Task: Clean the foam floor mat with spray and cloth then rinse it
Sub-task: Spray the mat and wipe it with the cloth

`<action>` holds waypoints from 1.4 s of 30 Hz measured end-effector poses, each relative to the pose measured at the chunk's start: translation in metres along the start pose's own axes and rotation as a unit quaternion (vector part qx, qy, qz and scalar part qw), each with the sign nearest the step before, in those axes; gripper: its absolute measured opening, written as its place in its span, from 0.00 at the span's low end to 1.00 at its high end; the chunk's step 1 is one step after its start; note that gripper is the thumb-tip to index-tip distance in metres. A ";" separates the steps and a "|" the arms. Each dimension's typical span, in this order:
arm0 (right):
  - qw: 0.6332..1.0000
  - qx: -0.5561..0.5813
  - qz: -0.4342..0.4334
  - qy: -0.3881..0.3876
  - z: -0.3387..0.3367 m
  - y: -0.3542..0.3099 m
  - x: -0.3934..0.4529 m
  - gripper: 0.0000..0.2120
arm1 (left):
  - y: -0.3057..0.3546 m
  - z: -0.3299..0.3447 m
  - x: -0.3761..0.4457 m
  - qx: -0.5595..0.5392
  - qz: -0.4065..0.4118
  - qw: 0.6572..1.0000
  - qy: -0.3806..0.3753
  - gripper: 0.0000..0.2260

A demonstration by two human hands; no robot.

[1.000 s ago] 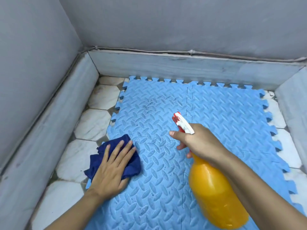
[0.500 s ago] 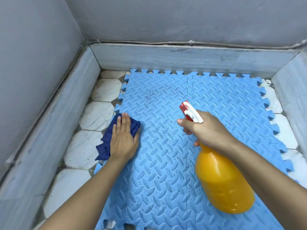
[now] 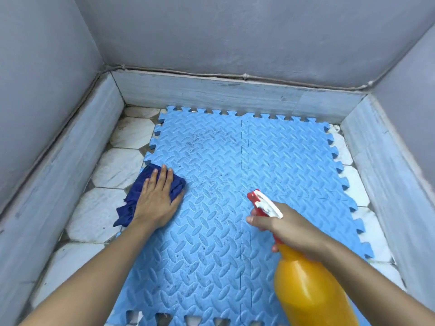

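While the left hand [image 3: 157,203] lies flat with fingers spread on the cloth [image 3: 131,203], pressing it onto the mat's [image 3: 211,231] left edge, the right hand [image 3: 289,229] is wrapped round the neck of the bottle [image 3: 308,288], held above the mat's near right part, its nozzle [image 3: 253,196] aimed at the middle. Dark specks dot the mat's far left area. The mat covers white floor tiles [image 3: 113,165], boxed in by a low grey kerb [image 3: 235,95] and grey walls [image 3: 235,31].
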State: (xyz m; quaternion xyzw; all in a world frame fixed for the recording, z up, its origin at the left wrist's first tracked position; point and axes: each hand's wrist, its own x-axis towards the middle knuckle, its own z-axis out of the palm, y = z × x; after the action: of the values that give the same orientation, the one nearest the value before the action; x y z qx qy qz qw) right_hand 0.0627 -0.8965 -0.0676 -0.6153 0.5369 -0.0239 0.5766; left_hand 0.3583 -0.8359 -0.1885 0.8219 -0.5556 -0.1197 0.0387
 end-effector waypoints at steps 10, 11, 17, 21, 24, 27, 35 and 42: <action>0.958 0.138 0.006 0.252 -0.089 0.027 -0.036 0.09 | -0.001 0.004 0.002 0.003 -0.003 1.000 0.007 0.35; 0.958 0.129 -0.002 0.255 -0.093 0.027 -0.038 0.07 | -0.002 0.004 0.001 0.001 -0.003 1.000 0.006 0.35; 0.968 0.081 0.013 0.235 -0.086 0.038 -0.044 0.13 | 0.004 -0.004 0.000 0.002 -0.010 1.000 -0.019 0.35; 0.988 -0.011 0.018 0.156 -0.060 0.039 -0.047 0.07 | 0.003 -0.009 -0.001 -0.015 -0.010 0.999 -0.043 0.35; 0.987 -0.086 0.025 0.135 -0.036 0.031 -0.045 0.16 | 0.001 -0.012 0.000 -0.029 -0.008 0.998 -0.061 0.36; 0.991 -0.127 0.013 0.046 -0.011 0.021 -0.051 0.17 | 0.001 -0.015 0.001 -0.041 -0.005 0.996 -0.080 0.36; 0.906 -0.386 -0.116 -0.129 0.052 0.029 -0.074 0.17 | -0.001 -0.016 0.001 -0.042 -0.006 0.996 -0.080 0.35; 0.938 -0.313 -0.095 -0.113 0.038 0.056 -0.100 0.17 | -0.005 -0.007 -0.001 -0.027 -0.010 0.999 -0.043 0.31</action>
State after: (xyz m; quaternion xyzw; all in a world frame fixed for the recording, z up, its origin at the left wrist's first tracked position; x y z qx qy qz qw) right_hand 0.0093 -0.7882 -0.0624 -0.8115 0.3880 0.1603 0.4065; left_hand 0.3646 -0.8333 -0.1822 0.8203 -0.5449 -0.1700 0.0356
